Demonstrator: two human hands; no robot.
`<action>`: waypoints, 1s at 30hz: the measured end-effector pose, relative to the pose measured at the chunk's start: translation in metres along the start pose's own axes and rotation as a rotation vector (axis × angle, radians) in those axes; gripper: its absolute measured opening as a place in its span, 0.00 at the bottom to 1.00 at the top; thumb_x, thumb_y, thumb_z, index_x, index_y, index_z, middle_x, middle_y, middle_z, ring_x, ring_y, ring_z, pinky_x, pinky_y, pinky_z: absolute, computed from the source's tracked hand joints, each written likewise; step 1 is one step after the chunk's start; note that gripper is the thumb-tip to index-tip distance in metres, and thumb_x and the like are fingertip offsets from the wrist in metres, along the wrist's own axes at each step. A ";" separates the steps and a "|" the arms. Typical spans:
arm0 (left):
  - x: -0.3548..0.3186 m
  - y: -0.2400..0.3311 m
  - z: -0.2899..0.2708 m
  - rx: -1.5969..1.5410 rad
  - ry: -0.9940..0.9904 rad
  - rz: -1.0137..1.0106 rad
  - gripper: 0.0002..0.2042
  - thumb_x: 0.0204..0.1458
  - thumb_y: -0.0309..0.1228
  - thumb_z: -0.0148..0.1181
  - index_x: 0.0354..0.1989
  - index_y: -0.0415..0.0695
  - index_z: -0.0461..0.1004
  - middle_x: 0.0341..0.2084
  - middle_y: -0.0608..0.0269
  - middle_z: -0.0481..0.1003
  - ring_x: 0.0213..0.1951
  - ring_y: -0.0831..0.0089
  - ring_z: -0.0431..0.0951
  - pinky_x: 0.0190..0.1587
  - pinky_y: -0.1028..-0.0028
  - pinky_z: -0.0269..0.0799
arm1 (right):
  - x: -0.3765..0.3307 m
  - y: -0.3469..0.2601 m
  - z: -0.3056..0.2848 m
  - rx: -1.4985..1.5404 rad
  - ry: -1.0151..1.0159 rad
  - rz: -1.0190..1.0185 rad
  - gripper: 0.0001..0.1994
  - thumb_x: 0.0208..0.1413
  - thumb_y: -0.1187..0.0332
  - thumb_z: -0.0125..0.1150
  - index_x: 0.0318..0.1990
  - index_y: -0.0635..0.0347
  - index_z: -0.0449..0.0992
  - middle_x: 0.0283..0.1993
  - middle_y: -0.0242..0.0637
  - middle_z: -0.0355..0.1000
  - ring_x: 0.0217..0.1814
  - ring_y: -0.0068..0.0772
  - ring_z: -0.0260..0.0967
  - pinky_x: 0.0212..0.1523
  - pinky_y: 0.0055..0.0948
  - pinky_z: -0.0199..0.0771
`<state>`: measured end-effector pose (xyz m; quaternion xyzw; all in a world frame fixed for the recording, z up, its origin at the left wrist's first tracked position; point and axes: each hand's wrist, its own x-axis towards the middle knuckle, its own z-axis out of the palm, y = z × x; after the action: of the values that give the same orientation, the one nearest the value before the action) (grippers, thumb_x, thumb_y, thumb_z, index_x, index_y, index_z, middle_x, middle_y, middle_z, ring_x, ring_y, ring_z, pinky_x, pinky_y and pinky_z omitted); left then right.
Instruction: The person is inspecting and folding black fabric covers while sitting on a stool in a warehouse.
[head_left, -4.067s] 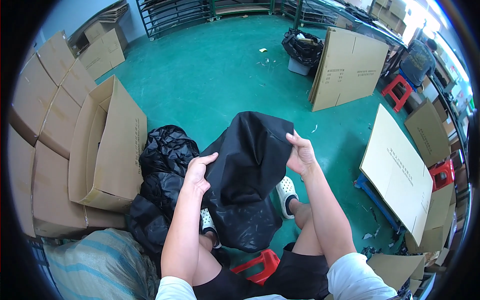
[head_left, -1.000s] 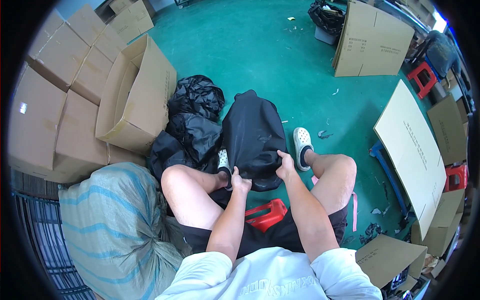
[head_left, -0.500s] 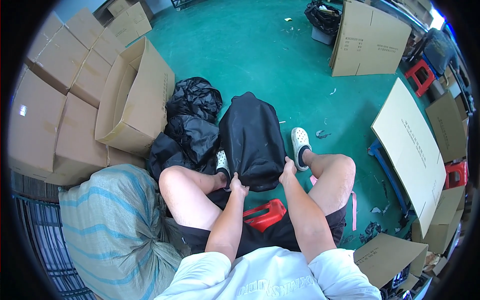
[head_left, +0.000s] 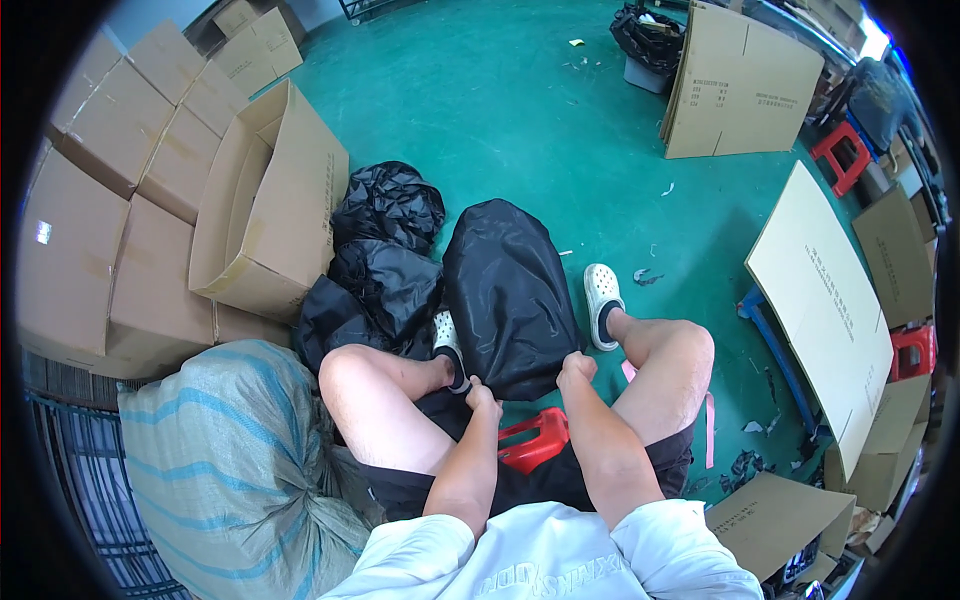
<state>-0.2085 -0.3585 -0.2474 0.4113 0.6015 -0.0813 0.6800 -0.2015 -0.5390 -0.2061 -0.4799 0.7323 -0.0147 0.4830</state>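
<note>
Between my legs stands a large black fabric bag [head_left: 512, 295], bulging and rounded at its far end. My left hand [head_left: 484, 397] is closed on its near left corner. At the near right corner my right hand [head_left: 576, 370] grips the bag too, with the fingers curled round the cloth. What fills the bag is hidden. To its left, touching it, lies a crumpled heap of black bags [head_left: 385, 275]. Under me, a red plastic stool [head_left: 537, 445] shows partly between my thighs.
An open cardboard box [head_left: 300, 190] stands left of the heap, before stacked cartons [head_left: 115, 120]. A striped woven sack [head_left: 225, 450] bulges at my near left. On the right, a flat cardboard sheet [head_left: 825, 310] leans on a blue frame [head_left: 775, 330]. Folded cardboard [head_left: 745, 85] stands farther back.
The bag's far end has come down and nearer, and its surface looks smoother and fuller. My hands have shifted slightly, the left one downward, both still gripping the near edge.
</note>
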 end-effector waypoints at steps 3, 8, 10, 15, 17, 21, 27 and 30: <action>0.000 -0.003 -0.001 0.037 0.009 0.005 0.26 0.61 0.51 0.51 0.54 0.40 0.69 0.50 0.53 0.73 0.47 0.55 0.77 0.46 0.53 0.76 | -0.001 0.005 0.000 0.036 -0.007 -0.016 0.14 0.59 0.65 0.56 0.45 0.69 0.76 0.51 0.54 0.74 0.52 0.50 0.74 0.51 0.41 0.74; 0.007 -0.014 0.008 -0.024 -0.001 -0.153 0.35 0.61 0.58 0.45 0.62 0.38 0.62 0.64 0.51 0.62 0.63 0.55 0.63 0.66 0.51 0.54 | 0.014 0.014 0.009 0.346 0.024 0.031 0.16 0.61 0.64 0.53 0.48 0.69 0.74 0.53 0.53 0.73 0.55 0.48 0.71 0.55 0.40 0.71; 0.013 -0.017 0.003 -0.017 0.057 -0.137 0.40 0.57 0.59 0.49 0.70 0.43 0.52 0.70 0.59 0.53 0.69 0.59 0.53 0.70 0.51 0.41 | 0.003 0.012 0.011 0.311 0.031 0.094 0.17 0.62 0.63 0.52 0.49 0.70 0.74 0.54 0.53 0.73 0.55 0.49 0.71 0.56 0.40 0.70; 0.028 -0.025 0.006 -0.077 0.005 -0.124 0.38 0.57 0.62 0.45 0.68 0.45 0.57 0.69 0.62 0.56 0.69 0.63 0.54 0.70 0.60 0.43 | 0.007 0.008 0.014 0.293 0.039 0.227 0.23 0.65 0.57 0.46 0.51 0.72 0.73 0.56 0.54 0.71 0.57 0.51 0.69 0.58 0.40 0.69; 0.036 -0.026 0.001 -0.121 -0.154 -0.066 0.35 0.58 0.61 0.41 0.65 0.46 0.64 0.65 0.62 0.62 0.66 0.60 0.59 0.69 0.60 0.49 | 0.003 0.007 0.014 0.237 0.009 0.270 0.28 0.64 0.53 0.45 0.57 0.74 0.69 0.61 0.52 0.67 0.61 0.50 0.67 0.61 0.38 0.66; 0.058 -0.030 0.002 -0.225 -0.364 -0.085 0.33 0.59 0.60 0.39 0.61 0.46 0.68 0.61 0.61 0.68 0.62 0.57 0.66 0.66 0.58 0.57 | 0.024 0.019 0.028 0.280 0.025 0.261 0.31 0.65 0.50 0.43 0.58 0.75 0.68 0.61 0.51 0.68 0.61 0.50 0.66 0.62 0.38 0.64; 0.048 -0.023 0.008 -0.256 -0.381 -0.102 0.29 0.60 0.54 0.39 0.57 0.45 0.70 0.55 0.59 0.72 0.57 0.56 0.71 0.62 0.56 0.63 | 0.038 0.034 0.034 0.302 -0.017 0.205 0.33 0.65 0.47 0.42 0.56 0.75 0.70 0.58 0.52 0.70 0.59 0.49 0.67 0.60 0.38 0.65; 0.040 -0.025 0.016 -0.238 -0.359 -0.096 0.28 0.59 0.54 0.39 0.56 0.45 0.70 0.54 0.59 0.73 0.56 0.56 0.71 0.60 0.55 0.65 | 0.056 0.040 0.035 0.284 0.008 0.191 0.33 0.64 0.46 0.42 0.55 0.74 0.71 0.56 0.52 0.71 0.57 0.51 0.69 0.58 0.40 0.67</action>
<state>-0.2009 -0.3700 -0.2957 0.2781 0.4951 -0.1138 0.8152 -0.2074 -0.5424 -0.2831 -0.3349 0.7669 -0.0740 0.5424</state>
